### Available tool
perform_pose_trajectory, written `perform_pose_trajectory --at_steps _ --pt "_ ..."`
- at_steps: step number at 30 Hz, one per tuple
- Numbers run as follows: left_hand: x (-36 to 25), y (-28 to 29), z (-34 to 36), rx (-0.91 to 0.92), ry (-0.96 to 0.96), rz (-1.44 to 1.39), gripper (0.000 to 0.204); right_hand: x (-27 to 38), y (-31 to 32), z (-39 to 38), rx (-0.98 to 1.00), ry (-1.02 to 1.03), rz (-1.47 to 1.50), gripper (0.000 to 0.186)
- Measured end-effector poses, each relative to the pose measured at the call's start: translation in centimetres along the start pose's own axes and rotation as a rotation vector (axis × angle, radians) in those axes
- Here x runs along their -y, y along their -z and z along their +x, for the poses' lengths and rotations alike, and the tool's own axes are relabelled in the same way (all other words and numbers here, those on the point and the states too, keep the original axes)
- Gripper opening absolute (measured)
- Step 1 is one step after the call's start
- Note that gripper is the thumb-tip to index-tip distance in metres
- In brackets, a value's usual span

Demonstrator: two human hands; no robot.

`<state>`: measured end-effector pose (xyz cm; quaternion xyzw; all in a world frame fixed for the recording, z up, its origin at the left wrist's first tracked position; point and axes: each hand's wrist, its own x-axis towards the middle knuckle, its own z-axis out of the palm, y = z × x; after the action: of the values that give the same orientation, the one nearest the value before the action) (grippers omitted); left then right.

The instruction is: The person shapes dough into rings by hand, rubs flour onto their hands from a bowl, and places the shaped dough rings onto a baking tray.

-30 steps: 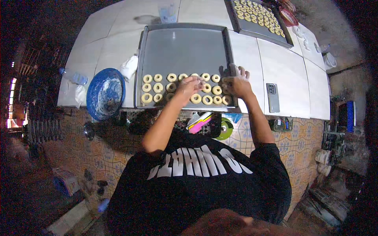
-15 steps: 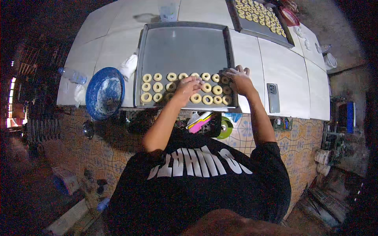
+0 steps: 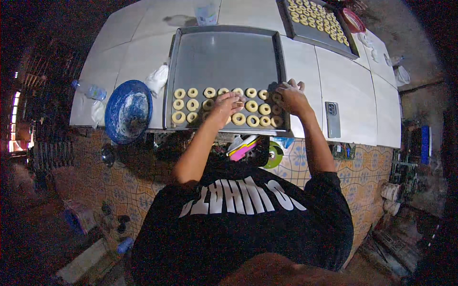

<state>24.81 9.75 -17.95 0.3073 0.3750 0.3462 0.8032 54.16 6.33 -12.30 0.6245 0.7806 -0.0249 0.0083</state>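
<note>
Right hand [image 3: 292, 97] turned at tray [image 3: 226, 59] edge | left hand [image 3: 227, 108] curled; both grips: can't tell | stray knuckle could dent dough rings [image 3: 255, 120]

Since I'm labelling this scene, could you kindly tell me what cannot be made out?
Head view, some dough rings: partly covered by the left hand.
Head view, grip of the right hand: obscured by shadow and its own knuckles.
Head view, far tray: cut off by the top edge.

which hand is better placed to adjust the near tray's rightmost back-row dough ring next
Probably the right hand: it's beside that dough ring at the right edge of the tray, while the left hand is farther left.
</note>
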Motion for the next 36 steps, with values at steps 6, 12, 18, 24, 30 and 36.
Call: perform_pose_trajectory --at_steps 6,12,18,24,30,36 --pt "-0.4 -0.8 -0.1 -0.048 0.032 0.063 0.011 0.5 1.0 0.1 0.150 0.002 -0.030 0.029" --pt "-0.7 -1.0 -0.4 -0.060 0.037 0.016 0.012 0.3 0.0 -0.3 -0.038 -0.039 0.101 0.027" --pt "-0.4 0.0 -0.3 -0.105 0.051 0.040 0.024 0.0 -0.9 -0.8 -0.010 -0.025 0.098 0.031" --pt "-1.0 -0.7 -0.9 -0.085 0.038 0.034 0.024 -1.4 -4.2 -1.1 -0.112 0.040 -0.044 0.039" --pt "-1.3 0.0 -1.9 -0.044 -0.018 -0.088 0.012 1.6 0.6 -2.2 0.009 -0.043 0.040 0.041" --pt "-0.6 1.0 -0.6 -0.083 0.022 -0.050 0.022 1.0 -0.2 -2.9 0.013 -0.033 0.023 0.026"
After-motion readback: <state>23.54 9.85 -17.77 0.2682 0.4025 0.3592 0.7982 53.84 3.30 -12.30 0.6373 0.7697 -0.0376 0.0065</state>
